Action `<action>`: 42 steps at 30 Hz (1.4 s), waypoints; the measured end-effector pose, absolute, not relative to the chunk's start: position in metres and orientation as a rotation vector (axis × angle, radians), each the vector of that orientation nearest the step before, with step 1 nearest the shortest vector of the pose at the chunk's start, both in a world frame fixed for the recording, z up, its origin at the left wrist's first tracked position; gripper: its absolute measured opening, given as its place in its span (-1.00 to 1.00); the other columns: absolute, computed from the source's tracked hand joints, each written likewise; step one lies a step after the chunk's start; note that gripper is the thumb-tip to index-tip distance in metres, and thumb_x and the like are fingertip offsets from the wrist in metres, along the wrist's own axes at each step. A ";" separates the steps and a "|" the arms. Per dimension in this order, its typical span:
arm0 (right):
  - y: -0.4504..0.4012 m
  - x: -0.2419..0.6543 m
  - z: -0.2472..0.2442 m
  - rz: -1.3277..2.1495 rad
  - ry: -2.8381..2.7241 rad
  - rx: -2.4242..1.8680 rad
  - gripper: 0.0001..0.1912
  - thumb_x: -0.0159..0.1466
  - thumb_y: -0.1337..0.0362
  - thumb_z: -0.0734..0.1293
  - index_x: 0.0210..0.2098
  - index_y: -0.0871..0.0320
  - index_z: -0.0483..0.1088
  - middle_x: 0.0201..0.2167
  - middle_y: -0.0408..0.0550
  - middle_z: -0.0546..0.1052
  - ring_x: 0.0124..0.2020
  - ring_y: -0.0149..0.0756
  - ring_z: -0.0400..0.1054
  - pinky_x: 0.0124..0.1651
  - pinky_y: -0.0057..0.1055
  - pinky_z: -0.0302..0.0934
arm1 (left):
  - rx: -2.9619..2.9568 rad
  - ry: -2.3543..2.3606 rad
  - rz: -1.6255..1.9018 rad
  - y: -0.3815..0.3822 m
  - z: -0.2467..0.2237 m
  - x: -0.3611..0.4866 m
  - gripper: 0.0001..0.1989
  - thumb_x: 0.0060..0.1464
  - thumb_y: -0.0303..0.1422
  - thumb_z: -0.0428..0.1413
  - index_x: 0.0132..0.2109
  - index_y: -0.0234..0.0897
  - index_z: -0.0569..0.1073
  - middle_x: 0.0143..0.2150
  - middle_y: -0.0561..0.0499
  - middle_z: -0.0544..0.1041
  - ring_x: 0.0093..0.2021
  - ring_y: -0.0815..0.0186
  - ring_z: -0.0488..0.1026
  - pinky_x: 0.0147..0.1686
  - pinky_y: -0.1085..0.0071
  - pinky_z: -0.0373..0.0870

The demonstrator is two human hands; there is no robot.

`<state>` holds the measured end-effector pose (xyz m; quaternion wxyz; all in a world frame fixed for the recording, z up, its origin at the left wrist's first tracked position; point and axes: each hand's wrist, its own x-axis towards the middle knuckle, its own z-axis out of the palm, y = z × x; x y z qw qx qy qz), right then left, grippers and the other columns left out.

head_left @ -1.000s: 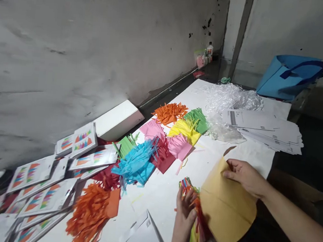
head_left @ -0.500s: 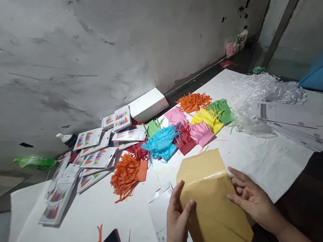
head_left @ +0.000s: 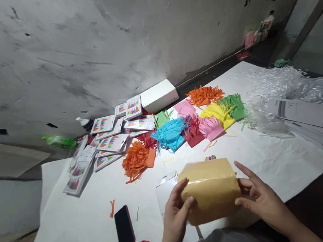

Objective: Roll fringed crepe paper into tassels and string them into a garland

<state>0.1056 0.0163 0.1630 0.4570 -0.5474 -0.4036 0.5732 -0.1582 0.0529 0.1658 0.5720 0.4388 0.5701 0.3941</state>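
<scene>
A yellow-brown envelope (head_left: 211, 193) is held above the front of the white sheet, its glossy face tilted toward the camera. My left hand (head_left: 177, 216) grips its left edge between thumb and fingers. At the right edge, my right hand (head_left: 256, 195) touches the envelope with thumb and some fingers, while its index finger stretches out over the top corner. Beneath and left of the envelope lie white printed papers (head_left: 164, 191). Just behind its top edge, a small multicoloured item (head_left: 210, 158) shows.
Fringed paper bundles, among them a blue one (head_left: 170, 134) and an orange one (head_left: 138, 160), lie mid-sheet. Printed packs (head_left: 113, 142) and a white box (head_left: 160, 96) stand left near the wall. A phone (head_left: 124, 229) lies in front; clear plastic strands (head_left: 289, 85) lie at right.
The view has shifted, bringing the whole phone and a red strap into sight. The envelope has tilted and looks shorter. The small multicoloured item now shows behind it.
</scene>
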 end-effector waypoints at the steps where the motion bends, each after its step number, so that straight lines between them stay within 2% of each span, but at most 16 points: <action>1: 0.016 0.104 0.162 1.397 -1.017 -1.391 -0.16 0.13 -0.03 0.49 0.32 -0.02 0.19 -0.14 0.01 0.63 -0.21 -0.14 0.54 -0.14 -0.30 0.47 | 1.036 1.306 0.906 0.050 0.169 -0.156 -0.44 -0.03 -0.17 0.31 0.13 -0.19 0.48 0.25 -0.19 0.41 0.26 -0.02 0.31 0.19 0.16 0.32; 4: 0.016 0.101 0.160 1.307 -1.040 -1.533 -0.37 0.11 -0.11 0.46 0.10 0.03 0.47 -0.20 -0.01 0.65 -0.29 -0.14 0.55 -0.24 -0.36 0.48 | 1.039 1.208 0.850 0.046 0.178 -0.155 -0.34 -0.09 -0.20 0.36 0.19 -0.16 0.44 0.28 -0.19 0.38 0.30 -0.05 0.25 0.22 0.12 0.28; 7: 0.015 0.102 0.159 1.227 -1.062 -1.592 -0.44 0.04 -0.13 0.48 -0.07 0.05 0.59 -0.13 0.02 0.63 -0.16 -0.05 0.54 -0.20 -0.37 0.48 | 0.990 1.146 0.797 0.044 0.184 -0.159 -0.31 -0.11 -0.23 0.37 0.21 -0.14 0.42 0.26 -0.18 0.39 0.27 -0.07 0.29 0.20 0.09 0.31; 11: 0.014 0.107 0.159 1.283 -1.126 -1.555 -0.45 0.02 -0.10 0.50 -0.07 0.05 0.59 -0.12 0.03 0.63 -0.14 -0.01 0.54 -0.20 -0.35 0.50 | 0.980 1.156 0.806 0.041 0.185 -0.165 -0.37 -0.07 -0.27 0.35 0.19 -0.15 0.44 0.24 -0.16 0.42 0.23 -0.02 0.34 0.22 0.10 0.29; 15: 0.010 0.109 0.154 1.258 -1.199 -1.561 -0.57 0.05 -0.05 0.49 -0.17 0.03 0.62 -0.18 -0.02 0.64 -0.21 -0.05 0.57 -0.22 -0.37 0.50 | 1.100 1.241 0.785 0.038 0.184 -0.165 -0.48 -0.02 -0.33 0.31 0.13 -0.15 0.50 0.20 -0.11 0.47 0.23 0.02 0.35 0.25 0.13 0.25; 22: 0.011 0.110 0.153 1.069 -1.410 -1.544 -0.76 0.20 0.05 0.41 -0.19 -0.06 0.62 -0.18 -0.11 0.65 -0.16 -0.13 0.56 -0.08 -0.38 0.46 | 1.292 1.438 0.666 0.037 0.189 -0.169 -0.68 0.03 -0.34 0.21 -0.03 -0.19 0.62 -0.03 -0.12 0.63 0.01 0.05 0.53 0.15 0.10 0.36; 24: 0.013 0.110 0.160 1.090 -1.433 -1.544 -0.74 0.17 0.06 0.44 -0.18 -0.05 0.62 -0.17 -0.11 0.65 -0.14 -0.13 0.55 -0.06 -0.37 0.45 | 1.277 1.443 0.622 0.039 0.189 -0.172 -0.70 0.02 -0.32 0.22 -0.06 -0.21 0.63 -0.07 -0.13 0.64 -0.03 0.04 0.55 0.10 0.11 0.40; 29: 0.017 0.108 0.173 1.230 -1.415 -1.566 -0.70 0.15 0.12 0.45 -0.12 -0.03 0.59 -0.13 -0.07 0.62 -0.11 -0.12 0.51 -0.38 -0.48 0.42 | 1.134 1.404 0.603 0.046 0.188 -0.174 -0.66 -0.03 -0.24 0.28 -0.10 -0.28 0.63 -0.14 -0.14 0.66 -0.09 0.07 0.56 -0.01 0.22 0.46; 33: 0.019 0.106 0.172 1.064 -1.455 -1.522 -0.80 0.21 0.09 0.43 -0.19 -0.05 0.61 -0.33 -0.09 0.59 -0.23 -0.20 0.47 -0.27 -0.40 0.36 | 1.033 1.372 0.605 0.051 0.186 -0.170 -0.65 -0.09 -0.20 0.33 -0.16 -0.30 0.64 -0.20 -0.13 0.67 -0.15 0.10 0.57 -0.10 0.30 0.47; 36: 0.022 0.107 0.174 0.916 -1.523 -1.451 -0.82 0.26 0.05 0.40 -0.31 -0.05 0.63 -0.50 -0.11 0.47 -0.34 -0.24 0.38 -0.26 -0.36 0.28 | 1.038 1.379 0.574 0.053 0.185 -0.170 -0.67 -0.09 -0.19 0.33 -0.20 -0.30 0.65 -0.23 -0.13 0.67 -0.16 0.10 0.56 -0.12 0.33 0.45; 38: 0.023 0.108 0.177 0.915 -1.533 -1.411 -0.77 0.29 0.04 0.37 -0.36 -0.03 0.62 -0.47 -0.11 0.40 -0.35 -0.26 0.34 -0.27 -0.37 0.25 | 1.090 1.375 0.550 0.054 0.185 -0.171 -0.70 -0.05 -0.18 0.30 -0.22 -0.30 0.65 -0.25 -0.12 0.67 -0.18 0.12 0.55 -0.13 0.33 0.42; 42: 0.023 0.109 0.179 1.127 -1.486 -1.337 -0.68 0.33 0.05 0.34 -0.46 0.06 0.52 -0.38 -0.12 0.37 -0.29 -0.30 0.32 -0.23 -0.42 0.21 | 1.270 1.357 0.498 0.056 0.190 -0.173 -0.74 0.06 -0.16 0.22 -0.30 -0.27 0.64 -0.38 -0.07 0.60 -0.30 0.20 0.48 -0.24 0.37 0.36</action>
